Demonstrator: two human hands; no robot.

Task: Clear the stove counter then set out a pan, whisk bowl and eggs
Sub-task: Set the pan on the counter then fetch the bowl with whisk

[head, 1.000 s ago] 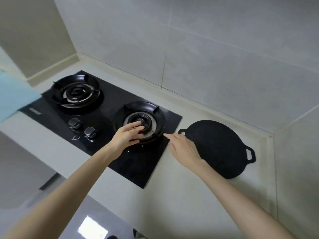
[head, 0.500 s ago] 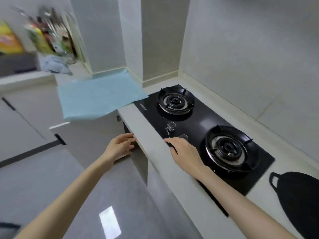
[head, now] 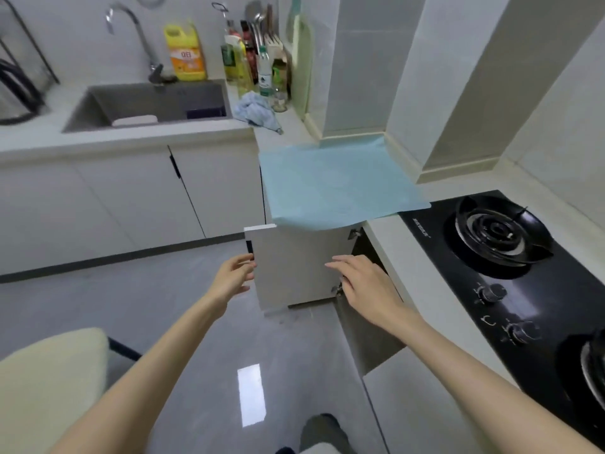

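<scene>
Stove point(head: 504, 257) left behind, right of both grips: left grip point(head: 234, 278) now clasps the opened cupboard door point(head: 294, 267), right grip point(head: 363, 283) spread empty, presumably seeking cookware.

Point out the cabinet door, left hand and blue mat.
cabinet door point(head: 294, 267): head view, panel middle.
left hand point(head: 233, 279): head view, middle of hand.
blue mat point(head: 337, 181): head view, sheet centre.

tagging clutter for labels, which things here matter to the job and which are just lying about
Job: cabinet door, its edge gripped by the left hand; right hand, open beside the hinge; stove; blue mat on the counter.
Lying about: sink, faucet, yellow jug, crumpled cloth, bottles.
</scene>
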